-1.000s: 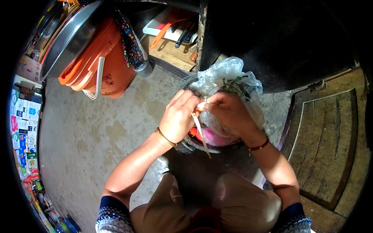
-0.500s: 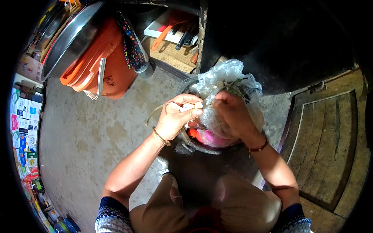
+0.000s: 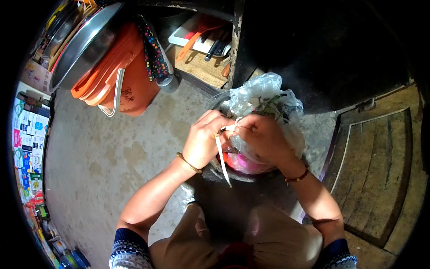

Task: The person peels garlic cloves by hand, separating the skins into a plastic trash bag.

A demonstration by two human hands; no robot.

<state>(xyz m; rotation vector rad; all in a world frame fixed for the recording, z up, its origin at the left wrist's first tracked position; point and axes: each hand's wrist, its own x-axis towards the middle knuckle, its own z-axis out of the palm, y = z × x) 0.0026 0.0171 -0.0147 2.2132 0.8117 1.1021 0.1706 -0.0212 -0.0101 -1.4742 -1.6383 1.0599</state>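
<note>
Above a waste bin (image 3: pixel 250 175), my left hand (image 3: pixel 207 136) pinches a pale garlic bulb (image 3: pixel 230 128) whose long dry stalk (image 3: pixel 223 163) hangs below the fingers. My right hand (image 3: pixel 264 140) meets it from the other side, fingertips pressed together at the bulb's edge. Most of the bulb is hidden behind the fingers. A crumpled clear plastic bag (image 3: pixel 257 87) fills the bin under both hands. Green leafy scraps (image 3: pixel 271 106) lie in its far part, and something bright pink (image 3: pixel 245 164) shows near the front.
An orange bucket (image 3: pixel 139 89) with a metal basin (image 3: pixel 83 49) leaning on it stands on the concrete floor (image 3: pixel 112 170). Behind it, a white tray (image 3: pixel 179 39) of utensils rests on a wooden shelf (image 3: pixel 197 71). A wooden panel (image 3: pixel 371 170) lies to the right.
The stalk has swung from pointing left to hanging down towards me. My right hand has moved left, and its fingertips now meet the left ones at the bulb.
</note>
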